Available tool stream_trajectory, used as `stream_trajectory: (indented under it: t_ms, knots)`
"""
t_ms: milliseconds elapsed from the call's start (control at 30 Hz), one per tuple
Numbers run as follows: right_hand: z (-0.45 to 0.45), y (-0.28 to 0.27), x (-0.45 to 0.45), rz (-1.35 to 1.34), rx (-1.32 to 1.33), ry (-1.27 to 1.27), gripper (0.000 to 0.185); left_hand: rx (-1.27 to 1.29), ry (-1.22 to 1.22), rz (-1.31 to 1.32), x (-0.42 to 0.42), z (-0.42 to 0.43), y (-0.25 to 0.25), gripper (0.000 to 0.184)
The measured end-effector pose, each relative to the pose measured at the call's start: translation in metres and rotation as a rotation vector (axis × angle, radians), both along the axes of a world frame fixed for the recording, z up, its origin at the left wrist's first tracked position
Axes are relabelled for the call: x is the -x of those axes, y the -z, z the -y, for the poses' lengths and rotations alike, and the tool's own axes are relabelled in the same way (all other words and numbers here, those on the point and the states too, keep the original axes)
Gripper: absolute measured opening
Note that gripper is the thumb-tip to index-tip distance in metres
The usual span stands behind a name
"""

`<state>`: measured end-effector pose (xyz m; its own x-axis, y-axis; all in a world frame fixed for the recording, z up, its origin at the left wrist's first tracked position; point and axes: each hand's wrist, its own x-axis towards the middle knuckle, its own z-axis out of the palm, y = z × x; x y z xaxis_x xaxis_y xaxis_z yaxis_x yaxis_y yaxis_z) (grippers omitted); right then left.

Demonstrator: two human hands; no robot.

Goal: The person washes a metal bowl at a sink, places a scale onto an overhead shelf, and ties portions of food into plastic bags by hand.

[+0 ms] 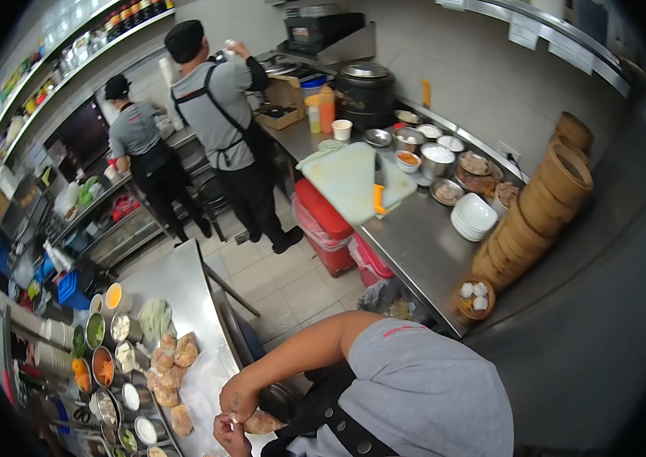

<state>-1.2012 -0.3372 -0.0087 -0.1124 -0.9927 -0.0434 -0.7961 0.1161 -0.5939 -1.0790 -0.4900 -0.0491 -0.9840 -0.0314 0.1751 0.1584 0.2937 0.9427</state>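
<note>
A small clear plastic bag of orange-brown food (263, 423) lies by my apron at the front edge of the steel table (212, 346). My right hand (237, 402) is bent over the bag's gathered neck, with its fingers closed there. Just below it, my left hand (231, 437) pinches at the same neck, its fingertips almost touching the right hand. Several similar filled bags (166, 373) lie in a pile beyond my hands. A clear plastic sheet or bag (205, 388) spreads on the table between the pile and my hands.
Metal containers of chopped ingredients, such as shredded carrot (104, 368), line the table's far side, near a green cloth (155, 320). Behind, a counter holds a cutting board (346, 183), a knife (378, 198) and stacked bamboo steamers (536, 206). Two people (216, 114) (140, 137) stand with backs turned.
</note>
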Motion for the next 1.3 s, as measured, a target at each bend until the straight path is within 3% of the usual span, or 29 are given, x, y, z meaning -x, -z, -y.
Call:
stream_trajectory:
  t_ms: [133, 267, 400, 533, 700, 900, 1000, 1100, 1200, 1300]
  knots:
    - [-0.025, -0.002, -0.022, -0.035, 0.054, 0.299, 0.035, 0.009, 0.128, 0.042, 0.009, 0.003, 0.009, 0.012]
    - [-0.032, 0.006, -0.042, 0.005, 0.253, 0.566, 0.037, -0.346, 0.051, 0.066, 0.001, -0.021, -0.006, 0.016]
    - [-0.029, 0.01, -0.051, 0.116, 0.337, 0.77, 0.035, -0.408, 0.059, 0.004, 0.002, -0.019, 0.009, 0.015]
    - [-0.029, 0.009, -0.055, 0.193, 0.417, 0.827, 0.031, -0.416, 0.133, -0.047, 0.009, -0.018, 0.041, 0.023]
    - [-0.036, -0.011, -0.068, 0.291, 0.416, 0.858, 0.033, -0.52, 0.147, -0.134, 0.0, -0.047, 0.014, 0.027]
    - [-0.031, -0.031, -0.084, 0.391, 0.531, 0.781, 0.032, -0.283, 0.041, -0.164, -0.013, -0.047, 0.009, 0.027]
    - [-0.03, -0.04, -0.088, 0.377, 0.51, 0.725, 0.031, -0.274, 0.067, -0.265, -0.014, -0.036, 0.025, 0.029]
    - [-0.03, -0.047, -0.089, 0.339, 0.511, 0.707, 0.027, -0.099, -0.002, -0.381, -0.012, -0.025, 0.026, 0.032]
    - [-0.017, -0.028, -0.075, 0.3, 0.446, 0.671, 0.034, -0.064, -0.135, -0.212, -0.027, -0.017, 0.012, 0.024]
    - [-0.015, -0.001, -0.05, 0.266, 0.414, 0.83, 0.037, -0.029, -0.286, -0.04, -0.046, -0.006, 0.002, 0.02]
